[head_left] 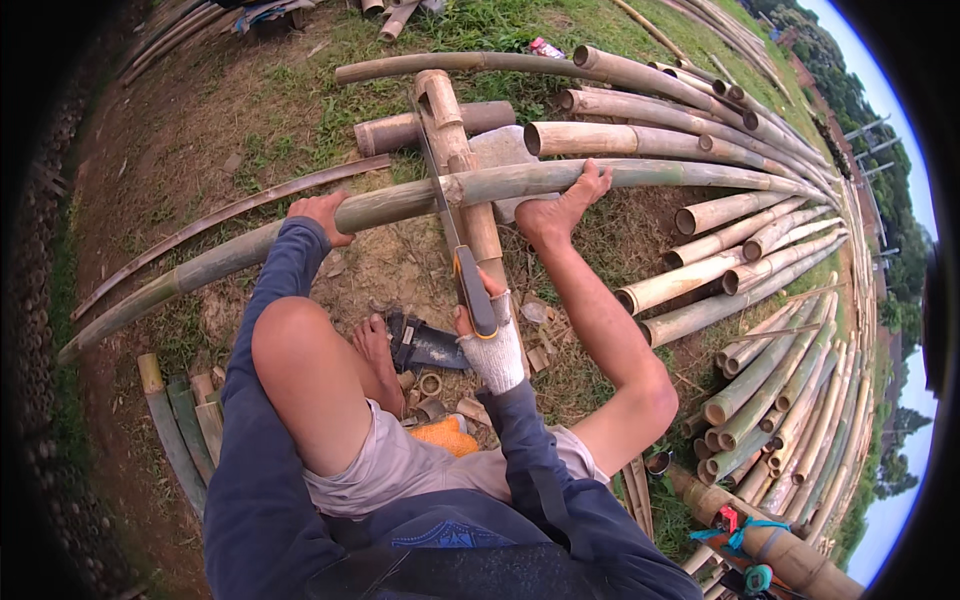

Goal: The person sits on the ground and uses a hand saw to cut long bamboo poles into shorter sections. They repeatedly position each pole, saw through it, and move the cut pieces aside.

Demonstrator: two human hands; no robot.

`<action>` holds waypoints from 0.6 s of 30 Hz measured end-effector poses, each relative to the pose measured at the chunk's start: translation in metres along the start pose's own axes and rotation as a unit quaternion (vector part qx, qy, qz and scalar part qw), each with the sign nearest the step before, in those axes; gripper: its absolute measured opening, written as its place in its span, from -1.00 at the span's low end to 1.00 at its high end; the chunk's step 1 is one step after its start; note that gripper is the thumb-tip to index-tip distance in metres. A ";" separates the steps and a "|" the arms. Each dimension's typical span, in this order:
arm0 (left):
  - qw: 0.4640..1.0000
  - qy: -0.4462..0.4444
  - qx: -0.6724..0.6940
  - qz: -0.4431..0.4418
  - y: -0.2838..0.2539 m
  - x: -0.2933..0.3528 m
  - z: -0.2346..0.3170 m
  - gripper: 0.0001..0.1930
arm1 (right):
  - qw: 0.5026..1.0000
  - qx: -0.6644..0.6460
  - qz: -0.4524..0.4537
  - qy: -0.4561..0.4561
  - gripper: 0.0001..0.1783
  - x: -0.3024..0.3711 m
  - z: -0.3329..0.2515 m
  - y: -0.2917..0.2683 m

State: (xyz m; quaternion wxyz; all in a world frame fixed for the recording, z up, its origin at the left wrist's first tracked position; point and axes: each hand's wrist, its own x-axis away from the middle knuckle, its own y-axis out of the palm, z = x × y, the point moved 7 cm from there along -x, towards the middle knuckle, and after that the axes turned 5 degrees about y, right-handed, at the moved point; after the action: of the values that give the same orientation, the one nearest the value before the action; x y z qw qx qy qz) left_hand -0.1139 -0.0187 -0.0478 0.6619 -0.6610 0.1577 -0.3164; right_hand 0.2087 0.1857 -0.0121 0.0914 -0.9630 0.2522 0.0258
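Note:
A long green bamboo pole (400, 203) lies crosswise before me, over an upright-pointing bamboo support (484, 235). My left hand (320, 216) is bare and wraps round the pole left of the support. In a white knitted glove with bare fingertips, my right hand (490, 340) grips the dark handle of a handsaw (436, 170). Its blade stands across the pole beside a node, just left of the support; how deep it sits I cannot tell. My raised right foot (560, 208) presses against the pole to the right of the blade.
Many cut bamboo poles (700, 215) lie in stacks on the right. A split bamboo strip (220, 220) rests on the left ground. Below the pole are a dark sheath-like item (425, 343), bamboo rings and an orange cloth-like thing (446, 435). A thick bamboo piece (400, 130) lies beyond the pole.

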 end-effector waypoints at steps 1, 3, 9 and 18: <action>1.000 0.008 0.010 0.008 0.000 -0.002 -0.002 -0.08 | 0.998 0.058 0.007 -0.003 -0.34 0.044 -0.005 -0.017; 1.000 0.010 0.022 -0.006 0.007 -0.008 -0.008 -0.04 | 0.999 0.034 -0.008 -0.028 -0.29 0.127 -0.026 -0.045; 1.000 0.001 0.022 0.009 0.007 -0.011 -0.009 -0.05 | 0.998 0.051 -0.015 -0.032 -0.32 0.076 -0.045 -0.031; 1.000 0.006 0.013 0.006 -0.009 -0.011 -0.006 -0.07 | 0.996 0.079 -0.035 -0.008 -0.38 0.014 -0.003 -0.004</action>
State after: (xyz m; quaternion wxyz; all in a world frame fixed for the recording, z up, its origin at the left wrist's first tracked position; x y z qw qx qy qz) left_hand -0.1274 -0.0159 -0.0413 0.6710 -0.6499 0.1613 -0.3184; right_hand 0.2228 0.1820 -0.0094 0.1702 -0.9607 0.2188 0.0104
